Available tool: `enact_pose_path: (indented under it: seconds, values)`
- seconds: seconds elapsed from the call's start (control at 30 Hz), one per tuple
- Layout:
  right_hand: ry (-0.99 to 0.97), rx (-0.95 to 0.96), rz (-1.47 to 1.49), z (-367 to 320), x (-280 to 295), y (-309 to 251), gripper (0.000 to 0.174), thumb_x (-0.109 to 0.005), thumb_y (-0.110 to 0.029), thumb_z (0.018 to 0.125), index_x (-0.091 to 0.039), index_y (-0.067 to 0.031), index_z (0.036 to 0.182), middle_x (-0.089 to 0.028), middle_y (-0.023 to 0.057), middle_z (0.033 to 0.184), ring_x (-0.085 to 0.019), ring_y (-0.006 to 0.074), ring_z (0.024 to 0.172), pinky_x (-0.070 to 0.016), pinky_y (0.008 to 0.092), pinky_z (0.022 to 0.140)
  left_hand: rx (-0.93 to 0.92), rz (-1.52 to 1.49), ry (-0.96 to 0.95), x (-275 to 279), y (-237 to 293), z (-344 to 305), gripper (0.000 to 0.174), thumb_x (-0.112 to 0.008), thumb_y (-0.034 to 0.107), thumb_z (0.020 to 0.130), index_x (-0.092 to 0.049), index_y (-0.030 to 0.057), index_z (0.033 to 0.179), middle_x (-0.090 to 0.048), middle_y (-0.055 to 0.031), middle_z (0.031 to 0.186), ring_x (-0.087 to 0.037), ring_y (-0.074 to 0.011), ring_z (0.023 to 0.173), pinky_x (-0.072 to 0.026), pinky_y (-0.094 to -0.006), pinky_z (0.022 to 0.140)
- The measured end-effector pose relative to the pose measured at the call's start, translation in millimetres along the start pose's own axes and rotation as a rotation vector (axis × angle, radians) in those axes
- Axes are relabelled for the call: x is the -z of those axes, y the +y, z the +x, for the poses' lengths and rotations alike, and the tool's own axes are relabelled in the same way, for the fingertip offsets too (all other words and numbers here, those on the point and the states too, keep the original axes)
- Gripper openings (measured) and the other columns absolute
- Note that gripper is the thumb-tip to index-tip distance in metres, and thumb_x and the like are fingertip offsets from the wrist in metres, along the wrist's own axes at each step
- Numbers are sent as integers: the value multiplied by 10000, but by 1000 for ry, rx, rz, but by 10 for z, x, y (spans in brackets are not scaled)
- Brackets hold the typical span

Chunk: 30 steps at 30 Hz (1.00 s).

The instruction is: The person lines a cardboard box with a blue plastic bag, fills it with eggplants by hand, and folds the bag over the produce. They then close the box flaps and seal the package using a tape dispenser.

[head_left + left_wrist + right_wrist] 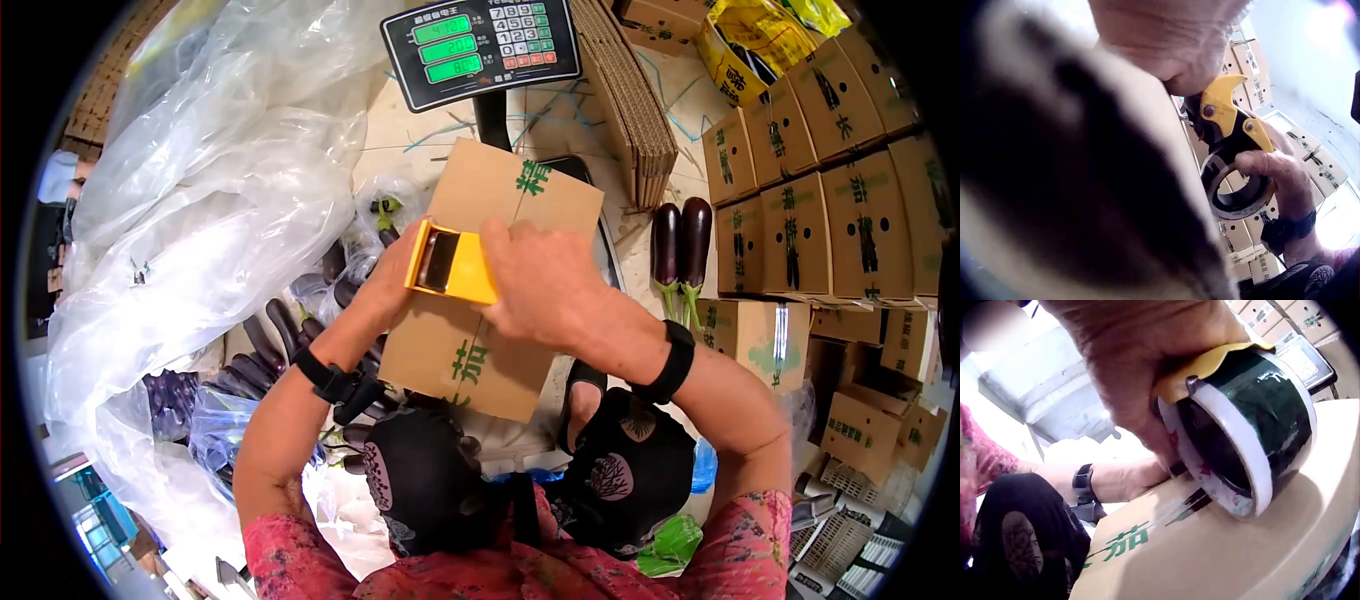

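A closed cardboard box [500, 365] with green print lies tilted in front of the person. Above its top, the right hand [545, 285] grips a yellow tape dispenser [470, 270]; its thumb lies along the roll in the left wrist view. The right wrist view shows the wide tape roll [1266, 412] close over the box top [1210, 556], near a dark printed mark. At the box's left edge, the left hand [385, 285] is right beside the dispenser, its fingers mostly hidden. A blurred pale and dark surface fills much of the left wrist view.
A scale display [485, 50] stands behind the box, flat cardboard [630, 100] beside it. Two eggplants [680, 250] lie to the right, near stacked printed boxes [855, 220]. Clear plastic sheeting [200, 200] and more eggplants [265, 345] lie on the left.
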State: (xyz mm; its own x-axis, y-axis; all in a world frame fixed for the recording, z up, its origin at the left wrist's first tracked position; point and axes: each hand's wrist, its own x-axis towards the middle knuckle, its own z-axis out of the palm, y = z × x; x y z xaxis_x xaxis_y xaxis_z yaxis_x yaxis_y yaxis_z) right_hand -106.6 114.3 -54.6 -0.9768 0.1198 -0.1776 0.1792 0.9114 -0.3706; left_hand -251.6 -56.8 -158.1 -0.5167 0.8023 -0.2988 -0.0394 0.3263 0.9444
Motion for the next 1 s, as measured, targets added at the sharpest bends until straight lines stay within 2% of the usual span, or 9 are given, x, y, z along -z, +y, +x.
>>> enact_pose_path:
  seconds: [0.1,0.2,0.23,0.47,0.53,0.6,0.7,0.83,1.0]
  values:
    - [66,6,52,-33,-99,-44,457,-760,-267,724,-511,2,998,-653,208,836,-675,382,769,-539,460,664,-94,77,-30,54,-61,-3,369,-466,247,1018,-515,28,1312,-643,-73,1114,-614,-172,1032,-489,-310,910]
    - [124,41,62,34,-149,-97,416,-748,-199,702,-519,1,985,-653,210,851,-675,378,772,-545,457,668,-227,545,81,141,-98,-17,358,-514,191,994,-519,32,1315,-654,-84,1092,-629,-175,996,-504,-303,880]
    - [148,70,86,109,-186,-142,402,-742,-175,694,-521,2,979,-653,210,857,-675,380,774,-546,458,669,-256,353,73,196,-219,22,339,-534,194,990,-548,35,1290,-674,-87,1034,-652,-192,949,-516,-305,834]
    - [247,202,92,-150,-137,34,407,-754,-135,692,-510,1,988,-639,209,873,-663,387,792,-545,462,663,-19,474,181,235,-78,16,488,-429,443,1029,-576,66,1301,-677,-219,1098,-646,-384,1028,-491,-395,895]
    - [57,3,14,-453,15,156,486,-785,-203,708,-479,-12,1032,-617,216,901,-650,396,792,-540,465,664,2,515,207,176,13,35,521,-390,478,1031,-581,71,1294,-654,-256,1121,-621,-429,1059,-474,-422,918]
    - [-38,-73,-26,-784,34,434,527,-787,-282,742,-449,-24,1054,-598,205,923,-638,398,806,-528,463,666,32,532,234,161,14,34,537,-386,489,1029,-593,64,1284,-658,-261,1110,-617,-422,1087,-464,-411,936]
    - [116,-36,-17,-1305,-265,905,472,-768,-205,723,-454,-20,1023,-583,181,848,-633,396,767,-523,450,662,58,587,213,206,8,54,569,-378,506,1028,-601,45,1278,-669,-258,1116,-623,-408,1099,-465,-401,940]
    - [158,-94,89,-1707,-750,1359,534,-751,-380,785,-470,-11,1050,-566,197,898,-610,402,848,-499,443,693,65,507,211,198,-22,76,604,-368,498,1037,-604,-18,1244,-679,-257,1107,-646,-356,1079,-467,-380,932]
    - [252,-67,161,-1834,-1132,1629,488,-751,-351,791,-474,-20,1020,-580,187,905,-622,382,840,-509,430,688,101,520,200,155,86,49,604,-382,493,1036,-601,-28,1250,-682,-223,1119,-639,-283,1037,-457,-337,942]
